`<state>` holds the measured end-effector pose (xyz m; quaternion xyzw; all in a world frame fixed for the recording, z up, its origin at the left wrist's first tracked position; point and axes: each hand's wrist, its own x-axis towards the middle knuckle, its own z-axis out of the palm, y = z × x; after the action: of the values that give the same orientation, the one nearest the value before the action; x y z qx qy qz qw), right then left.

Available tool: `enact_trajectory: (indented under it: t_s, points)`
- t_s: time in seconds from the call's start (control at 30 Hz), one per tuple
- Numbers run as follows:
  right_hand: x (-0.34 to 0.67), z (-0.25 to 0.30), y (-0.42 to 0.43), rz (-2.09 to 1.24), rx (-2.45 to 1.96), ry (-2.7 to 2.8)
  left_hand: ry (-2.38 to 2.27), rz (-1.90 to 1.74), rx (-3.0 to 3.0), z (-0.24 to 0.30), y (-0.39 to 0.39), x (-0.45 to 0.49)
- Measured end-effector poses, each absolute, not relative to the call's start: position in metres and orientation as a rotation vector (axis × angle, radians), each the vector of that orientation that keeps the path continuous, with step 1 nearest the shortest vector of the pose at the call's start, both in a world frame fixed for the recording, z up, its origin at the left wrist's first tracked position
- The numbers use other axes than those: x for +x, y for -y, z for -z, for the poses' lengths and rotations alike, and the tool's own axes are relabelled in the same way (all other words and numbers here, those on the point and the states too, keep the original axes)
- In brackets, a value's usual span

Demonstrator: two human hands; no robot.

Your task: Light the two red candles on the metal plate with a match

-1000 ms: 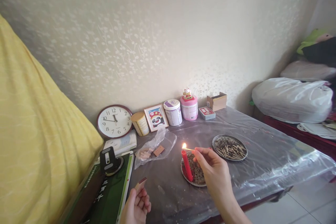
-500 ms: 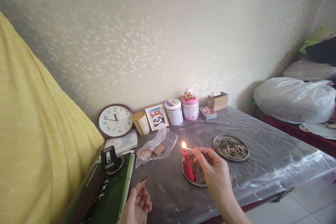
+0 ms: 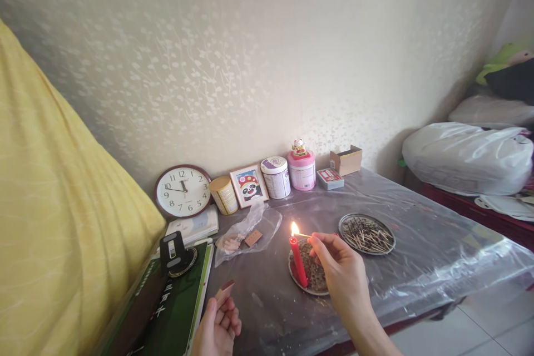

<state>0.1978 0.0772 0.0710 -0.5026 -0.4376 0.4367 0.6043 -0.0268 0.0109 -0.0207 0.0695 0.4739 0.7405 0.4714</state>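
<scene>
"What's around the edges of the table [image 3: 267,311]?"

"Along the wall [image 3: 292,67], left to right: a clock [image 3: 183,192], a tan tin [image 3: 224,196], a picture [image 3: 250,186], a white tin [image 3: 276,177], a pink tin [image 3: 302,172] with a figurine [image 3: 299,148] on its lid, a card pack [image 3: 331,178] and a cardboard box [image 3: 346,161]. A green book [image 3: 179,300] lies nearer, a black holder [image 3: 172,253] on it, beside a yellow cloth [image 3: 62,206]. Beyond the table's right edge sits a stuffed white bag [image 3: 467,158]."

"Anything blocking the view?"

"The right hand [image 3: 342,267] hides the right part of the plate [image 3: 311,291]. The candle [image 3: 298,262] stands clear of it, on the plate's left side."

"And the hands?"

"The right pinches a match [image 3: 305,235] between thumb and fingertips, its tip at the flame [image 3: 294,228] just above the candle. I can't tell whether the wick burns too. The left hand [image 3: 217,325] grips a matchbox [image 3: 225,291], fingers curled."

"What's in the containers?"

"The dish [image 3: 377,254] beyond the right hand is heaped with matchsticks [image 3: 369,236], many with dark ends. The clear bag [image 3: 267,218] has small boxes [image 3: 253,238] in it. The tins are lidded, so their contents are hidden."
</scene>
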Motion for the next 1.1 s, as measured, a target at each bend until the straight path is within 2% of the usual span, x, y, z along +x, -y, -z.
enact_trajectory:
  t_s: [0.33, 0.73, 1.1]
  points:
    - [0.219, -0.070, -0.086, -1.011, -1.113, 0.929, -1.171, -1.769, 0.172, 0.026, -0.012, -0.035]
    - [0.269, -0.060, -0.094, -0.725, -1.407, 1.047, -1.250, -1.719, 0.222, 0.026, -0.013, -0.033]
    - [0.273, -0.055, -0.096, -0.758, -1.414, 1.066, -1.272, -1.700, 0.222, 0.021, -0.012, -0.030]
